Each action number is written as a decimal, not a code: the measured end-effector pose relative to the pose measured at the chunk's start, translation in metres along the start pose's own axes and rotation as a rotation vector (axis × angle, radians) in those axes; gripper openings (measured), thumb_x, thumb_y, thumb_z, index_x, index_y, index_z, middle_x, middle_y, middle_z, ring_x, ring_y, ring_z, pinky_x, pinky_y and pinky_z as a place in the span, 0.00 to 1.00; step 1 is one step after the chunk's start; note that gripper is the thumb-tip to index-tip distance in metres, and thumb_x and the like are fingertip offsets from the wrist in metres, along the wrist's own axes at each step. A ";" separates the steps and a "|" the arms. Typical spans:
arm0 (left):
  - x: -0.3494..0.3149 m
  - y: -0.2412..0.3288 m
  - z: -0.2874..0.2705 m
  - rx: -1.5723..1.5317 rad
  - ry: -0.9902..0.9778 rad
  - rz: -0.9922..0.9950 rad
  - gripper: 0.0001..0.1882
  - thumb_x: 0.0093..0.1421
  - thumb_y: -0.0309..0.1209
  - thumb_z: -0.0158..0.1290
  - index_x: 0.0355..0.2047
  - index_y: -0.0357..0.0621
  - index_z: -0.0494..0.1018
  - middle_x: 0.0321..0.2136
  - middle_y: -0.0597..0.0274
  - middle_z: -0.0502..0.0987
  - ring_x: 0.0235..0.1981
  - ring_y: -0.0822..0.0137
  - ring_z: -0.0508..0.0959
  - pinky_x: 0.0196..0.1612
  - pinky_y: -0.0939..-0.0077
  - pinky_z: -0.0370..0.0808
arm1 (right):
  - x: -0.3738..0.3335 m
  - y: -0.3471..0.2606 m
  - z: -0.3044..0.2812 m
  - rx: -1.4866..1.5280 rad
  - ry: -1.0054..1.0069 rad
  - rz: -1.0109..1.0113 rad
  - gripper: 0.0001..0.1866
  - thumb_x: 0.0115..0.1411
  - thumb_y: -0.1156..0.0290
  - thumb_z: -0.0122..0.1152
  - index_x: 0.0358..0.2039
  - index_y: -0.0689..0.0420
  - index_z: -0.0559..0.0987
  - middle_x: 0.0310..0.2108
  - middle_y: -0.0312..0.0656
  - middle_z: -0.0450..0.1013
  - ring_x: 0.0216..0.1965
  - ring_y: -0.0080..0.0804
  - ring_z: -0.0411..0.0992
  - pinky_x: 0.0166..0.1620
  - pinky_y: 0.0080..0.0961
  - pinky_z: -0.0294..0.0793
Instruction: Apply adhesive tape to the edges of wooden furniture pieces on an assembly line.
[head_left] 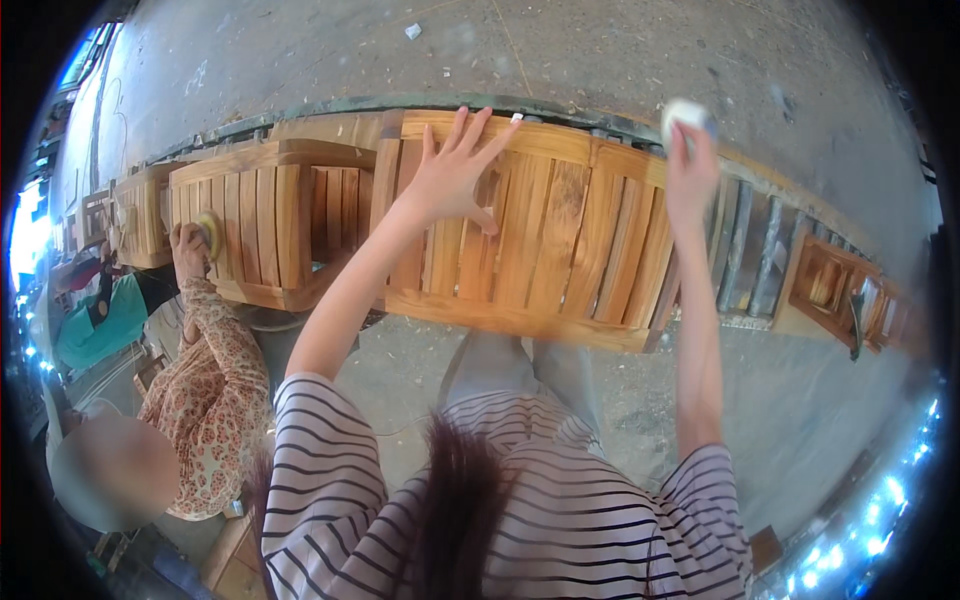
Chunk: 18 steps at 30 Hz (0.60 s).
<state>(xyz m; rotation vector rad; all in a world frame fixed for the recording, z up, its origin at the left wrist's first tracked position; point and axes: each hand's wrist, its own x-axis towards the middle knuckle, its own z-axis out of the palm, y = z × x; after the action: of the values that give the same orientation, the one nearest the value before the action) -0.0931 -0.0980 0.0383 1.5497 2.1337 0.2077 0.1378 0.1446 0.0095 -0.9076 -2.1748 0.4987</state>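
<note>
A slatted wooden panel point(530, 230) of warm brown wood lies crosswise in front of me. My left hand point(450, 185) is spread flat over its left part, fingertips at the far rail, and grips nothing. Beyond the panel's far right corner, my right hand point(692, 170) is raised and pinches a small white pad point(684, 112). The pad is smeared by motion, so whether it is cloth, paper or sponge cannot be told. A small white tag point(517, 118) sits on the far rail, close to my left fingertips.
The panel rests on a roller conveyor point(765, 255), whose bare rollers show at right. Farther right stands another wooden piece point(830, 285). At left, a co-worker's hand point(188, 248) holds a round yellowish pad point(209, 235) against another slatted piece point(250, 220). Concrete floor point(600, 50) lies beyond.
</note>
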 end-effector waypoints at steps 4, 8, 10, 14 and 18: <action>0.007 -0.012 -0.001 0.079 0.056 0.049 0.76 0.22 0.49 0.75 0.71 0.69 0.41 0.67 0.51 0.52 0.69 0.47 0.48 0.66 0.33 0.48 | 0.034 0.046 0.087 -0.056 -0.665 0.172 0.11 0.59 0.64 0.60 0.37 0.57 0.80 0.35 0.50 0.78 0.36 0.48 0.76 0.43 0.37 0.75; -0.007 -0.016 -0.007 0.079 0.119 0.162 0.73 0.20 0.43 0.75 0.70 0.70 0.47 0.62 0.49 0.57 0.64 0.47 0.57 0.66 0.47 0.54 | 0.032 0.055 0.092 0.097 -1.036 0.274 0.10 0.57 0.66 0.62 0.35 0.59 0.80 0.34 0.46 0.78 0.37 0.36 0.75 0.43 0.31 0.72; -0.031 -0.011 -0.011 0.086 0.171 0.153 0.72 0.20 0.39 0.75 0.70 0.69 0.49 0.62 0.50 0.58 0.64 0.44 0.58 0.65 0.47 0.55 | 0.017 0.037 0.079 0.104 -0.974 0.277 0.11 0.57 0.65 0.62 0.34 0.59 0.80 0.33 0.44 0.78 0.36 0.34 0.73 0.45 0.31 0.71; -0.099 0.004 -0.018 0.105 0.119 0.047 0.67 0.21 0.42 0.74 0.68 0.66 0.56 0.59 0.52 0.60 0.62 0.44 0.59 0.62 0.49 0.56 | -0.047 -0.033 0.025 0.054 -0.733 0.313 0.09 0.60 0.63 0.56 0.34 0.54 0.79 0.34 0.50 0.78 0.40 0.49 0.76 0.44 0.41 0.74; -0.158 0.026 -0.013 0.153 0.076 -0.021 0.63 0.21 0.43 0.74 0.65 0.61 0.61 0.58 0.55 0.61 0.61 0.46 0.59 0.61 0.48 0.54 | -0.091 -0.099 -0.020 0.022 -0.660 0.303 0.06 0.61 0.67 0.55 0.34 0.55 0.76 0.32 0.49 0.77 0.37 0.52 0.76 0.40 0.48 0.74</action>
<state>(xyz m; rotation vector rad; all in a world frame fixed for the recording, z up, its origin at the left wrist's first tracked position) -0.0407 -0.2331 0.1071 1.6277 2.2698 0.0994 0.1525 0.0123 0.0380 -1.1888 -2.6059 1.0931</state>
